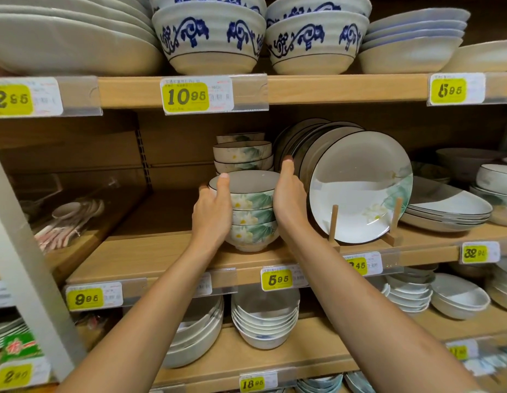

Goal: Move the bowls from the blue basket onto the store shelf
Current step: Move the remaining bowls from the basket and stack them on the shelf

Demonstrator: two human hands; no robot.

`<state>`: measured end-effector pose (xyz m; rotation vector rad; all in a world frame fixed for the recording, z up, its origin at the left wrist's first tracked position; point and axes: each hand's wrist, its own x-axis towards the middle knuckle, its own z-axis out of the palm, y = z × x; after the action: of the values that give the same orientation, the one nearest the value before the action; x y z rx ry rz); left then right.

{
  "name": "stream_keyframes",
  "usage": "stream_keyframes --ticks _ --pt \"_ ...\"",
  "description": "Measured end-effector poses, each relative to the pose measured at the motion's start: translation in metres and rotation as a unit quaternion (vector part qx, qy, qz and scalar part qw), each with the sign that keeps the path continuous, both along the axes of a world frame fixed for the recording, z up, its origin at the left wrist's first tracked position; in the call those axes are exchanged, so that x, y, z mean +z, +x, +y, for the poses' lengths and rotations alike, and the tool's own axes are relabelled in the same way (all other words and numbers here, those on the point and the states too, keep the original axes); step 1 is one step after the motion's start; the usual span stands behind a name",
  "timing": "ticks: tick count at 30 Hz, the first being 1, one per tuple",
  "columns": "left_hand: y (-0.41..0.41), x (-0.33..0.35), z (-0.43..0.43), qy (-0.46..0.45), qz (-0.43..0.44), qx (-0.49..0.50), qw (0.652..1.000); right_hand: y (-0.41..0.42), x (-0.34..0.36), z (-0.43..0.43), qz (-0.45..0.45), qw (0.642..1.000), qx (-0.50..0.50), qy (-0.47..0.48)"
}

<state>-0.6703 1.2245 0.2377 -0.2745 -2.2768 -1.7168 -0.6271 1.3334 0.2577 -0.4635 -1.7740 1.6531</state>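
- bowls (252, 211): three lotus-patterned ones, nested in one upright stack, are standing near the front edge of the middle store shelf (161, 251); the foot of the lowest appears to be resting on the board, though contact is not wholly certain. The blue basket is not showing in this view.
- left hand (212, 211): it is gripping the stack's left side, the thumb hooking over the top rim and the fingers curling round the far wall, mostly hidden.
- right hand (289, 199): it is cupping the stack's right side, palm against the wall and thumb lying up beside the rim; its other fingers are passing behind the stack, out of sight.
- governing relation: the stack is sitting directly between the two hands, both equally near, with its long axis running vertical. Any release or push is therefore likely going to run straight back along the board.
- rear stack (242, 154): matching bowls are standing just behind, leaving only a narrow gap.
- display plates (357, 188): they are leaning in a wooden rack (334, 222) just beside the right hand, so clearance on that side is looking tight.
- price tag (276, 279): it is hanging on the shelf edge below the stack.
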Motion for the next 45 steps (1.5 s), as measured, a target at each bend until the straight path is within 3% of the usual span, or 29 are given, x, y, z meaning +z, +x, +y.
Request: stream_keyframes --ticks 6,12,19,23,32,35,45 --pt "0.007 0.003 -0.007 0.069 -0.022 -0.029 0.997 0.011 -0.002 0.002 0.022 0.999 0.023 0.042" --pt "0.031 0.006 -0.025 0.094 0.028 -0.008 0.995 0.05 0.001 -0.001 0.121 0.968 0.016 0.221" --pt "0.11 -0.007 -0.057 0.151 0.102 0.031 0.983 0.097 -0.025 -0.016 0.256 0.947 0.091 0.173" --pt "0.155 -0.031 -0.087 0.194 0.089 0.056 0.975 0.115 -0.054 -0.041 0.283 0.934 0.171 0.131" --pt "0.24 -0.09 -0.209 0.208 -0.051 0.198 0.956 0.156 -0.11 -0.141 0.144 0.925 0.333 0.11" --pt "0.271 -0.108 -0.251 0.16 -0.059 0.22 0.96 0.168 -0.132 -0.185 0.081 0.916 0.378 0.11" --pt "0.336 -0.198 -0.386 0.122 -0.206 0.269 0.933 0.184 -0.232 -0.319 -0.158 0.856 0.455 0.189"
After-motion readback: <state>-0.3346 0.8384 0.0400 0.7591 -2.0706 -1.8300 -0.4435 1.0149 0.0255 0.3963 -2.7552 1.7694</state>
